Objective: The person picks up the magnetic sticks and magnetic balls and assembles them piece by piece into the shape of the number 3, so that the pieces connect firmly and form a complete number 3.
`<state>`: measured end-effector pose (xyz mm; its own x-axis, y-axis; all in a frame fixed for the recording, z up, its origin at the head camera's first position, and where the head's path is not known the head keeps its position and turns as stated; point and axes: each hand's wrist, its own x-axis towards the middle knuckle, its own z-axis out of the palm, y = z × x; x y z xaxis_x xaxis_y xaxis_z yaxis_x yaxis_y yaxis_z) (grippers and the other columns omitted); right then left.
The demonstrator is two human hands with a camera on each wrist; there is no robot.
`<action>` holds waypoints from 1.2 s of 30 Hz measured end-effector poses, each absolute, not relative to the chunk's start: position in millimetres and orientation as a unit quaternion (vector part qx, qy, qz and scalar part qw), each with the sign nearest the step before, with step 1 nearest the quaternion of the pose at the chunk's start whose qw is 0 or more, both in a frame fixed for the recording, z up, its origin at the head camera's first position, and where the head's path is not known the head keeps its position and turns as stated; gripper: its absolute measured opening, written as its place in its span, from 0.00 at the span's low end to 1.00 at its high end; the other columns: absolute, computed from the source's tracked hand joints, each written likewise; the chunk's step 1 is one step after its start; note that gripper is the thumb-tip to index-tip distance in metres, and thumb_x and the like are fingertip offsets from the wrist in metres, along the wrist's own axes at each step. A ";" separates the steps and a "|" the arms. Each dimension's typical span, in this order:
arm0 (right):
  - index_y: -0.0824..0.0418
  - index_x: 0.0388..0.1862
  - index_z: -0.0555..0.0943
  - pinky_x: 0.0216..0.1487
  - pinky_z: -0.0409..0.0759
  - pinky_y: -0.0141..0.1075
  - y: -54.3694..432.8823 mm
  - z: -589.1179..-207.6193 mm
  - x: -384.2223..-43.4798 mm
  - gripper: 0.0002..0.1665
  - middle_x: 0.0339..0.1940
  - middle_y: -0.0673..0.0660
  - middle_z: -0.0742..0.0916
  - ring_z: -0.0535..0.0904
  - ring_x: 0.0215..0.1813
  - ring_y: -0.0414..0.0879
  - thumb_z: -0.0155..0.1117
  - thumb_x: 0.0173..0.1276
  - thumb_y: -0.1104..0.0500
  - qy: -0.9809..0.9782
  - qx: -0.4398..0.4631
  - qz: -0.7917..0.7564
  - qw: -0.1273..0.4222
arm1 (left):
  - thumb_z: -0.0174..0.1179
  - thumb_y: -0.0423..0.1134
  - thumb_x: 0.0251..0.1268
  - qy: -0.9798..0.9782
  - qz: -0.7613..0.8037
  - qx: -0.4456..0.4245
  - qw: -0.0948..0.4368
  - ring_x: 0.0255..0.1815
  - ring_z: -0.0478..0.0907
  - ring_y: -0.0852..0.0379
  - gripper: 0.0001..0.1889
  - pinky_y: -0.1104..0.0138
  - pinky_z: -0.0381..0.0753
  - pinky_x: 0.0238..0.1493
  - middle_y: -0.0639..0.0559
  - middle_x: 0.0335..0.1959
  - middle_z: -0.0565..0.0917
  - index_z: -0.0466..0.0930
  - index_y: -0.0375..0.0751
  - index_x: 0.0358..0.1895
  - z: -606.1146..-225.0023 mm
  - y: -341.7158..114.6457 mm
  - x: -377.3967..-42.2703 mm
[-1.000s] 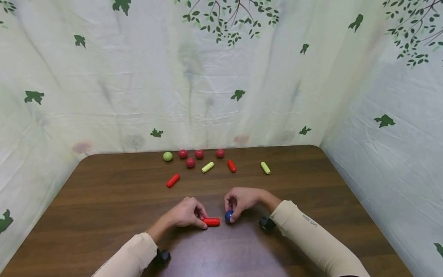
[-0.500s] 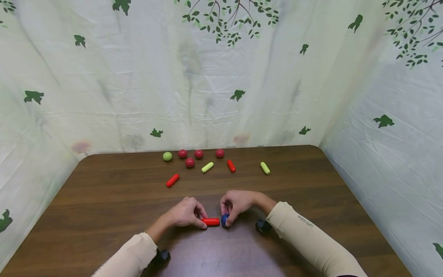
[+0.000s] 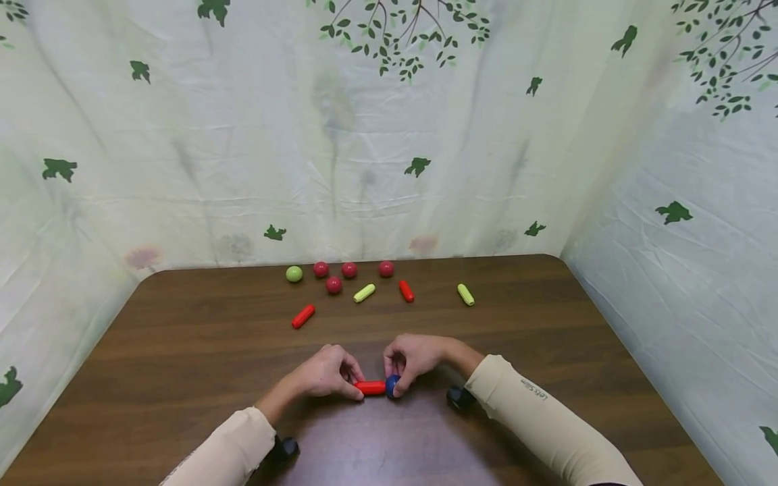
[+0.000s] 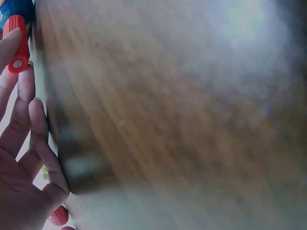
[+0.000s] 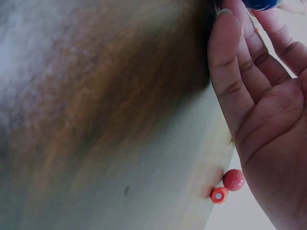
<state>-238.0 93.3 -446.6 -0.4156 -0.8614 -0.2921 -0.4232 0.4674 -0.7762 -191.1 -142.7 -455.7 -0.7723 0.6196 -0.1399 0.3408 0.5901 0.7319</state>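
Low over the middle of the table, my left hand (image 3: 328, 372) pinches a short red rod (image 3: 372, 387) by its left end, between thumb and fingers. The rod lies level, and in the left wrist view its near end shows a small pale metallic disc (image 4: 17, 63). My right hand (image 3: 418, 356) pinches a blue ball (image 3: 392, 385) between thumb and fingers. Ball and rod meet at the rod's right end. Only the lower edge of the blue ball (image 5: 261, 4) shows in the right wrist view.
Toward the back lie a green ball (image 3: 294, 274), several red balls (image 3: 333, 285), two yellow-green rods (image 3: 365, 293) and two more red rods (image 3: 303, 316). A leaf-printed curtain (image 3: 365, 169) hangs behind the brown table (image 3: 200, 324).
My right hand has moved left with the blue ball, closing the gap until it touches the red rod. The left hand and the rod have stayed nearly still.
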 end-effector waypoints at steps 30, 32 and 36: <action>0.57 0.33 0.80 0.31 0.72 0.28 98.2 -448.4 -239.5 0.12 0.26 0.45 0.80 0.74 0.28 0.36 0.76 0.54 0.62 0.772 -0.401 -0.331 0.366 | 0.75 0.42 0.48 0.864 0.368 0.258 0.228 0.27 0.74 0.59 0.09 0.69 0.73 0.29 0.60 0.24 0.81 0.86 0.49 0.33 -452.9 -145.4 -191.9; 0.57 0.34 0.80 0.31 0.73 0.28 98.7 -448.6 -239.2 0.12 0.26 0.46 0.80 0.73 0.28 0.36 0.75 0.54 0.62 0.773 -0.399 -0.331 0.367 | 0.75 0.42 0.49 0.863 0.367 0.259 0.229 0.27 0.73 0.59 0.09 0.69 0.73 0.29 0.60 0.24 0.81 0.86 0.49 0.33 -452.7 -145.6 -191.6; 0.57 0.34 0.80 0.31 0.73 0.28 99.3 -448.9 -238.4 0.12 0.26 0.46 0.80 0.73 0.28 0.37 0.75 0.54 0.62 0.774 -0.394 -0.331 0.369 | 0.74 0.41 0.49 0.863 0.367 0.258 0.233 0.28 0.73 0.58 0.09 0.69 0.73 0.30 0.60 0.24 0.80 0.86 0.49 0.33 -452.0 -146.3 -190.5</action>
